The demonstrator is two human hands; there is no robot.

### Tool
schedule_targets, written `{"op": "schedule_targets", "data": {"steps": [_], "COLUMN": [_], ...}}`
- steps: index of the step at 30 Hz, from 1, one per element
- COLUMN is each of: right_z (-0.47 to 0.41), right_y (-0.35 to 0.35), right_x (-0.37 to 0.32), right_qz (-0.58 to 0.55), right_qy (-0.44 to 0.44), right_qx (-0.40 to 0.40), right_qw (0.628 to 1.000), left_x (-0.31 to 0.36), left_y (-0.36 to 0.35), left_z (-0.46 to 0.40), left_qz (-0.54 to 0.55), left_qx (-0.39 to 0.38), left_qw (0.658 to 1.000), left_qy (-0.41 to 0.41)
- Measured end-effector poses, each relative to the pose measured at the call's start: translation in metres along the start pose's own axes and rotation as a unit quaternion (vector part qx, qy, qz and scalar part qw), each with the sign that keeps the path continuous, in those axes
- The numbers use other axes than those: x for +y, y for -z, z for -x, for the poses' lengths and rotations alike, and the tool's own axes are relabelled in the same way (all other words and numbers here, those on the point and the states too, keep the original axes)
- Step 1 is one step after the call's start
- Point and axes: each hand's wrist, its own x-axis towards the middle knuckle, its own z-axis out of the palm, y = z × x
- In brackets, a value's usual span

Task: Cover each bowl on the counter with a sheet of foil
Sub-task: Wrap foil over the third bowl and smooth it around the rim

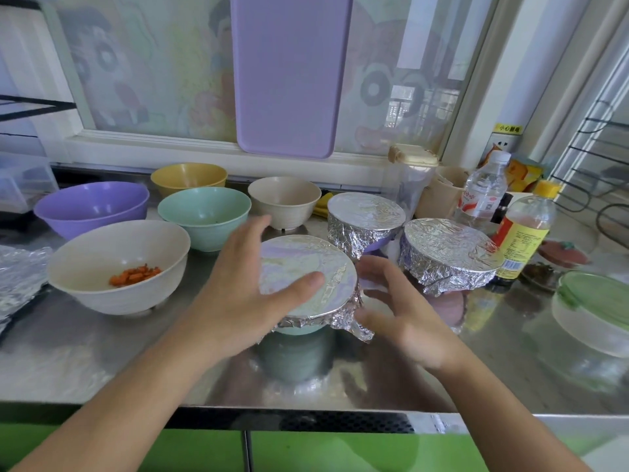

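A green bowl covered with foil [306,270] stands in the middle of the steel counter [102,362]. My left hand [245,287] rests on its left side, thumb lying flat across the foil top. My right hand [401,315] is spread just right of the bowl, fingers near the crumpled foil skirt; it looks blurred. Two more foil-covered bowls [366,216] [449,253] stand behind on the right. Uncovered bowls sit at the left and back: a white one with carrot pieces [115,267], purple [92,206], green [204,212], yellow [189,178] and beige [284,199].
A loose sheet of foil [20,274] lies at the far left edge. On the right stand a water bottle [483,189], a yellow-capped sauce bottle [524,229] and a glass container with a green lid [595,308]. A purple cutting board [289,73] leans on the window.
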Motion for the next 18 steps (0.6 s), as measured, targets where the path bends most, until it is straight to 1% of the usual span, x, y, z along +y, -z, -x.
{"op": "schedule_targets", "data": {"steps": [1,3,4,6,8,10,12,14,18], "right_z": [0.002,0.005,0.006,0.006,0.007,0.010,0.012,0.012,0.011], "right_y": [-0.001,-0.006,-0.008,-0.011,-0.014,-0.021,-0.026,-0.030,-0.037], "right_x": [0.003,0.004,0.002,0.004,0.006,0.011,0.015,0.017,0.012], "right_qz": [0.068,0.157,0.175,0.190,0.234,0.328,0.384,0.411,0.498], "right_qy": [0.007,0.044,0.062,0.077,0.083,0.100,0.120,0.125,0.090], "right_qx": [0.028,0.060,0.064,0.080,0.106,0.136,0.163,0.175,0.166], "right_qw": [0.997,0.985,0.981,0.975,0.963,0.929,0.901,0.886,0.846], "left_x": [0.007,0.016,0.018,0.020,0.018,0.017,0.018,0.021,0.024], "left_y": [-0.005,-0.019,-0.026,-0.035,-0.039,-0.042,-0.042,-0.041,-0.039], "left_z": [-0.006,-0.021,-0.029,-0.042,-0.047,-0.047,-0.046,-0.046,-0.046], "left_qz": [-0.072,-0.218,-0.267,-0.321,-0.346,-0.361,-0.365,-0.368,-0.370], "left_qx": [-0.015,-0.041,-0.054,-0.086,-0.103,-0.105,-0.115,-0.130,-0.136], "left_qw": [0.997,0.974,0.961,0.943,0.933,0.927,0.924,0.920,0.918], "left_qy": [-0.024,-0.051,-0.044,-0.011,0.000,0.003,0.018,0.034,0.043]}}
